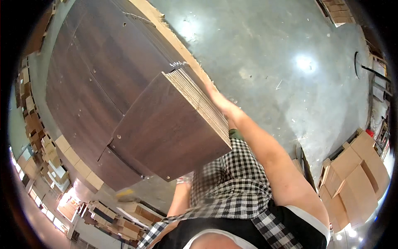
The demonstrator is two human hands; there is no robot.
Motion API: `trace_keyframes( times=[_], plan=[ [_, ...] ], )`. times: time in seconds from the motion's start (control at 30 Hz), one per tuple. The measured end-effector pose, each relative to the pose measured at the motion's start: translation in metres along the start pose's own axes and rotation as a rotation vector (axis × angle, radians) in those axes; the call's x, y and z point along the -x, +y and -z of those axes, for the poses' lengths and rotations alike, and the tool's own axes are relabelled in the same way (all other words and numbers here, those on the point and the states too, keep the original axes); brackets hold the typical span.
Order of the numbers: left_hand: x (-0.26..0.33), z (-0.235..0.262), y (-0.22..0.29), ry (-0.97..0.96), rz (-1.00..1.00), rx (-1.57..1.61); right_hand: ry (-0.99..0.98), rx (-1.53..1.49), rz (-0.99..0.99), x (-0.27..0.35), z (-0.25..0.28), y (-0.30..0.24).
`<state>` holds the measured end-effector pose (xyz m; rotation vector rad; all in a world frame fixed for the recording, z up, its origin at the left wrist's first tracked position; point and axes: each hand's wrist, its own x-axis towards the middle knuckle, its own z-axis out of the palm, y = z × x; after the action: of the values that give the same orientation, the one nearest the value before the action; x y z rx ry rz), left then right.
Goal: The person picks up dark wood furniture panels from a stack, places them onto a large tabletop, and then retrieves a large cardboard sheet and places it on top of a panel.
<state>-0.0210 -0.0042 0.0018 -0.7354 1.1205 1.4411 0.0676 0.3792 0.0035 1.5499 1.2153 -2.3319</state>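
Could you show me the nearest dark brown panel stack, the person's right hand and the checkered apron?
Dark brown panel stack (171, 128): head view, on its broad upper face.
Right hand (218, 99): head view, on its back.
Checkered apron (242, 182): head view, on its front cloth.

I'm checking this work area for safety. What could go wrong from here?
The near stack of dark brown boards juts toward the checked apron; if the boards shifted, they might slide against it. Their raw, layered edges lie close to the right hand and might scrape it. The left hand is mostly hidden by the boards, so it could perhaps get pinched out of sight.
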Motion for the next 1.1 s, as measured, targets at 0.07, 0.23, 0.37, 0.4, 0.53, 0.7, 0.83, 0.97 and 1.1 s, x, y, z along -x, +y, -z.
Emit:
trace_keyframes(
  times=[0.07, 0.23, 0.37, 0.4, 0.53, 0.7, 0.83, 0.97, 1.1],
  plan=[
    [0.001, 0.0, -0.001, 0.005, -0.01, -0.002, -0.152, -0.568, -0.018, 0.028, 0.013, -0.029],
    [0.005, 0.0, 0.004, 0.022, -0.027, -0.029, 0.031, -0.021, 0.107, -0.046, -0.022, 0.03],
    [0.009, 0.004, 0.007, 0.044, -0.043, -0.032, 0.038, 0.055, 0.158, -0.052, -0.02, 0.034],
    [0.01, 0.002, 0.007, 0.045, -0.045, -0.038, 0.02, -0.054, 0.165, -0.058, -0.014, 0.041],
    [0.008, 0.002, 0.009, 0.052, -0.041, -0.06, 0.024, -0.354, 0.173, -0.063, 0.011, 0.065],
    [0.008, 0.003, 0.007, 0.071, -0.016, -0.084, 0.312, -0.294, 0.103, -0.027, 0.043, 0.113],
    [0.031, 0.022, 0.013, 0.145, 0.01, -0.138, 0.432, -0.122, 0.244, 0.004, 0.047, 0.132],
    [0.072, -0.016, 0.054, 0.556, -0.13, 0.004, 0.367, -0.042, 0.372, 0.043, 0.034, 0.082],
    [0.082, -0.069, 0.119, 0.403, -0.418, -0.298, 0.25, 0.051, 0.486, 0.053, 0.013, 0.037]
  ],
)
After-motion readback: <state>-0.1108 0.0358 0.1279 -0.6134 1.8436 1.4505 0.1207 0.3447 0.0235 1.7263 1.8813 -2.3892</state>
